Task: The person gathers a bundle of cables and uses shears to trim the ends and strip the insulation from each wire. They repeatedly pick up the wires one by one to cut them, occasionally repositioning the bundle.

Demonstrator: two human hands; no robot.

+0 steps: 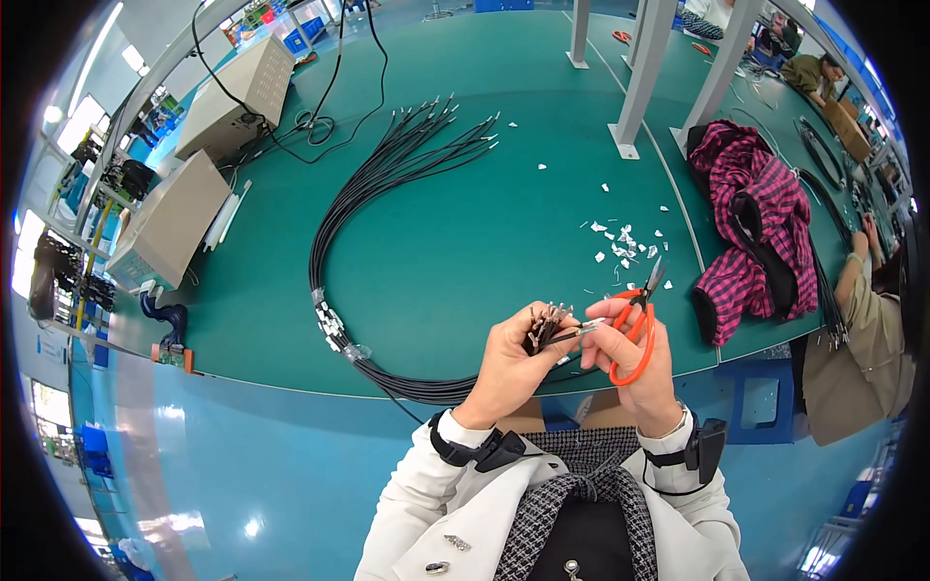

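The left hand (511, 364) gripped bunched cables (543, 334) near the surface's (465, 261) edge while the right hand (655, 389) held scissors (643, 298), pinching one cable tip (588, 328).

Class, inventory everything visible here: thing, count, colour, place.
Table: one, green, centre
Cable bundle: one, black, curving across table
Scissors: one, orange-handled, right of centre
Scraps: many, white, beyond scissors
Checked garment: one, pink and black, table's right
Boxes: two, beige, table's left
Posts: several, grey, far side
Co-workers: at least two, brownish clothing, right
Floor: one, blue, below
Sleeves: two, white, bottom
Left hand: one, bare, gripping cable ends
Right hand: one, bare, holding scissors
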